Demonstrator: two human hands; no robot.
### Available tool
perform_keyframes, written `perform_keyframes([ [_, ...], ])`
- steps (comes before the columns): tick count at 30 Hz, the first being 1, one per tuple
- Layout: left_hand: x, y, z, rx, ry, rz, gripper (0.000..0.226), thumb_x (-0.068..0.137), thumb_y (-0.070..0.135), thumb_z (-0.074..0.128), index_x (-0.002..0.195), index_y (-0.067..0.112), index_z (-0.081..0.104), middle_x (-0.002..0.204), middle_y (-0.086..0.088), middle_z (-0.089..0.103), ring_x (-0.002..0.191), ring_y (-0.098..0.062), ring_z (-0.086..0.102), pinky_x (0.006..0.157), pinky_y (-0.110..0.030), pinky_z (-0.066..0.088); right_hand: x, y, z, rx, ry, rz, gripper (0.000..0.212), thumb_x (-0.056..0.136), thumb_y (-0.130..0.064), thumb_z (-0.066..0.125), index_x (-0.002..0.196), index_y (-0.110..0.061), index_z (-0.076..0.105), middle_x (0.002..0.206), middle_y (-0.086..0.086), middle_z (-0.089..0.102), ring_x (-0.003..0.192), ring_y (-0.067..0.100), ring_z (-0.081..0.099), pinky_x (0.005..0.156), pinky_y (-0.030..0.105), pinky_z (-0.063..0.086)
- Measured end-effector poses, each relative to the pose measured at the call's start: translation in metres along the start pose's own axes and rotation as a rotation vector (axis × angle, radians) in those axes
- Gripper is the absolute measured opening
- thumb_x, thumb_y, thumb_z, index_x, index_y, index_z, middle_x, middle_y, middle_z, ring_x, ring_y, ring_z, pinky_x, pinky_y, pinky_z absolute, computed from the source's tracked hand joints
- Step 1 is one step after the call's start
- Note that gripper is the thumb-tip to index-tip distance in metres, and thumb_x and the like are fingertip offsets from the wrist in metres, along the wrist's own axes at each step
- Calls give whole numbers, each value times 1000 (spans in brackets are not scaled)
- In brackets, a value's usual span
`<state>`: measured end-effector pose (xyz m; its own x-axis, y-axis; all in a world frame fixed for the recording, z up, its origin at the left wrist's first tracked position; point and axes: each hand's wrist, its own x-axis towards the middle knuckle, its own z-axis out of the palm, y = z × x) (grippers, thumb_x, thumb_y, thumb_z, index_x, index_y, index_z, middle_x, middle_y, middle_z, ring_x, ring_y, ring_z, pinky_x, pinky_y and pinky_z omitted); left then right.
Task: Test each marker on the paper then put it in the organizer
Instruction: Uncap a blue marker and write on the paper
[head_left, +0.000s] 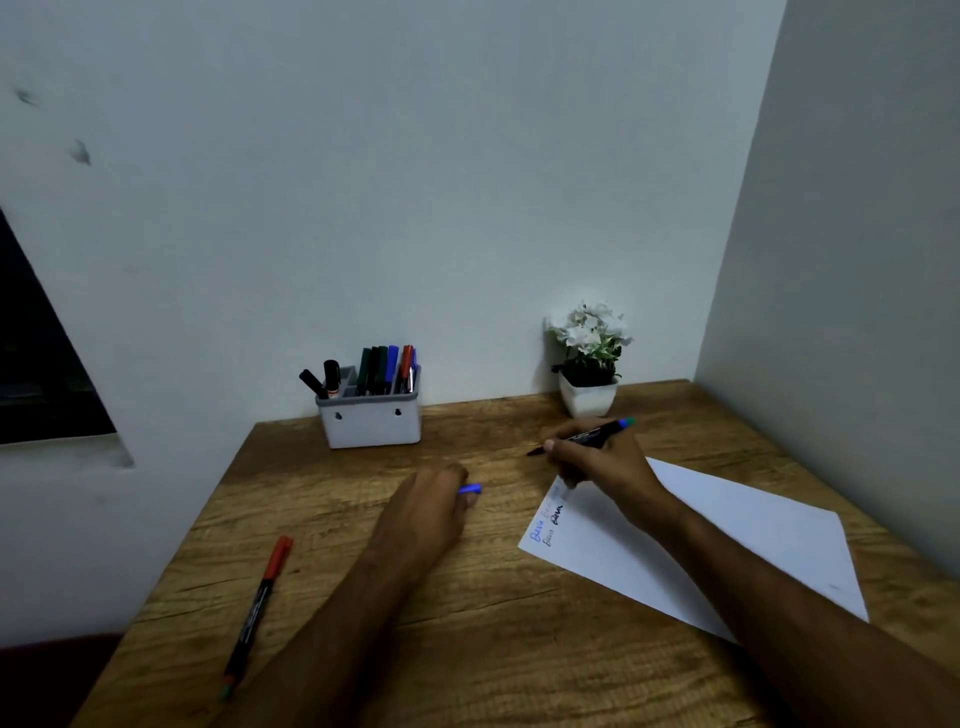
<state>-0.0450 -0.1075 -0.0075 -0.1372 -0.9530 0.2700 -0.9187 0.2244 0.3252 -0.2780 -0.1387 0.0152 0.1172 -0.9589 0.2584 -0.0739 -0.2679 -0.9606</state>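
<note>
our right hand (587, 457) pinches an uncapped marker (582, 438) beside the paper (727, 540); our left hand (436, 499) grips its blue cap (470, 489).

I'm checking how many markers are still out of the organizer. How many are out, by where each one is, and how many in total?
Held in the right hand, uncapped marker: 1
Lying on the table, orange-capped marker: 1
Total out of the organizer: 2
The left hand holds a blue cap, not a whole marker.
</note>
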Motion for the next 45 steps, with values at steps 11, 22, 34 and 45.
perform_keyframes([
  [11, -5, -7, 1, -135, 195, -65, 21, 93, 21, 64, 110, 25, 74, 103, 6, 73, 93, -8, 64, 85, -27, 52, -10, 0, 21, 152, -52, 84, 9, 93, 0, 68, 95, 5, 75, 79, 23, 73, 63, 24, 64, 56, 32, 53],
  [22, -3, 6, -1, -549, 242, -161, 20, 85, 9, 72, 100, 22, 77, 91, 13, 73, 80, 1, 67, 79, -27, 58, -15, 0, 23, 217, -10, 140, 16, 91, -5, 72, 98, 9, 75, 75, 18, 70, 61, 21, 62, 56, 29, 51],
  [34, -5, 41, -2, -613, 338, -5, 20, 93, 5, 61, 105, 12, 75, 69, 11, 67, 66, 1, 63, 56, -12, 47, -11, -5, 33, 248, -72, 29, 15, 93, -5, 72, 78, -1, 70, 70, 20, 68, 53, 20, 58, 48, 25, 46],
  [45, 2, 24, -20, -536, 320, -59, 28, 82, 0, 73, 107, 11, 75, 99, 3, 75, 81, 3, 64, 76, -10, 53, -5, -15, 34, 181, -209, 53, 20, 92, -14, 74, 91, 5, 73, 80, 22, 70, 64, 24, 62, 54, 30, 48],
])
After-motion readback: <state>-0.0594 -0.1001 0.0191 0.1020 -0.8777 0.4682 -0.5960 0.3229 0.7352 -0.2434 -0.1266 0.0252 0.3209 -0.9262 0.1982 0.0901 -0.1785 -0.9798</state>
